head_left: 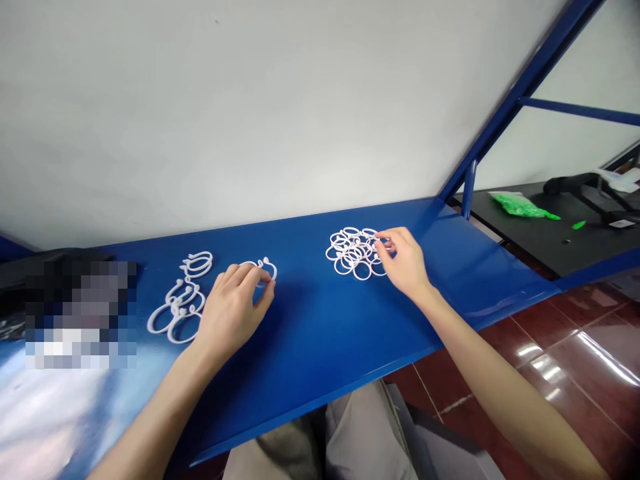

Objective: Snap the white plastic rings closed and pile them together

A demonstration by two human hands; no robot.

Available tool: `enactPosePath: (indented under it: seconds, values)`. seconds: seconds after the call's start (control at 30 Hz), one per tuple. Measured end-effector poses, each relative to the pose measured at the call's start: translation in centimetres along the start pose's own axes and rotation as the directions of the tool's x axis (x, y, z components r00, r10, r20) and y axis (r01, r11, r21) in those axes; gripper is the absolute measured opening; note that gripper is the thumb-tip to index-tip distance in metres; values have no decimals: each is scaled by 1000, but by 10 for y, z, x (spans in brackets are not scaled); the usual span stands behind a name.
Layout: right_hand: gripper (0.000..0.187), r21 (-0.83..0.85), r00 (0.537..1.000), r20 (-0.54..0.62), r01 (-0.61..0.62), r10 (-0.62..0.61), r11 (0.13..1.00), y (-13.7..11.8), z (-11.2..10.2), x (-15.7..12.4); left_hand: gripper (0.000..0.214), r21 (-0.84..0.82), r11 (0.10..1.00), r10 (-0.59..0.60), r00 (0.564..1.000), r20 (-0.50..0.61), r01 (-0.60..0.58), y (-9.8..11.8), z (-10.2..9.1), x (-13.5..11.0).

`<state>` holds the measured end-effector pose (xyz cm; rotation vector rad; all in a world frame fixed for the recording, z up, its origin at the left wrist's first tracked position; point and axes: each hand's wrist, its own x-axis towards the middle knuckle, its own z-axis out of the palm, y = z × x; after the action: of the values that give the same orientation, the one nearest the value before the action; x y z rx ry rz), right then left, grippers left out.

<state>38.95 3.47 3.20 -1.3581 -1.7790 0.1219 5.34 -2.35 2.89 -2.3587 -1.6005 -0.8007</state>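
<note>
My left hand (233, 308) rests on the blue shelf (310, 333), its fingers pinched on a white plastic ring (266, 268) with small knobs at its gap. To its left lies a loose group of open white rings (183, 301). My right hand (404, 260) reaches into a heap of several white rings (353, 252) farther right, fingertips closed on one ring at the heap's right edge.
A white wall rises right behind the shelf. A blue slanted post (520, 87) stands at the right end. Beyond it a black table (545, 240) carries a green bag (520, 205) and dark gear. A blurred dark patch (80, 313) sits at far left. Red floor tiles lie below.
</note>
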Motion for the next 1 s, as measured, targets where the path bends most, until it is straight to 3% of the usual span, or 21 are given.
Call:
enactPosePath:
  seconds: [0.03,0.1,0.17,0.23,0.37,0.43,0.5,0.57,0.67,0.77,0.87,1.0]
  values:
    - [20,65,998,54,36,-39,997,-16,5,0,20,-11,1000,8,1000,-22,-8,2,-1,0]
    - [19,232,958,267,39,-102,972,-52,21,-2,19,-51,998,38,999,-38,-40,5,-3,1]
    - [22,389,867,472,-43,-159,920,-83,42,-5,19,-102,991,81,996,-29,-84,7,-2,1]
    - [24,489,824,543,-153,-162,859,-105,65,-9,22,-155,980,123,992,-8,-123,8,-1,0]
    - [18,588,861,505,-290,-63,755,-114,93,-21,20,-258,957,136,991,8,-129,10,3,-1]
    - [17,593,870,491,-295,-47,749,-108,93,-25,17,-287,958,12,999,-39,-22,13,3,-1]
    - [16,579,869,491,-275,-60,768,-103,88,-26,19,-321,932,-195,980,-48,170,17,2,0]
    - [14,568,865,497,-256,-78,782,-101,83,-27,26,-386,853,-348,934,79,350,19,-1,1]
    - [14,572,867,494,-270,-62,774,-102,80,-28,32,-493,717,-387,869,308,494,19,-4,2]
    - [8,583,881,469,-263,-54,769,-104,82,-31,33,-575,630,-408,852,327,522,20,-3,0]
    - [8,575,902,420,-178,-102,799,-103,82,-34,33,-644,570,-415,855,310,510,22,2,-3]
    - [13,541,912,335,18,-235,841,-97,82,-40,27,-660,599,-368,888,276,454,22,10,-6]
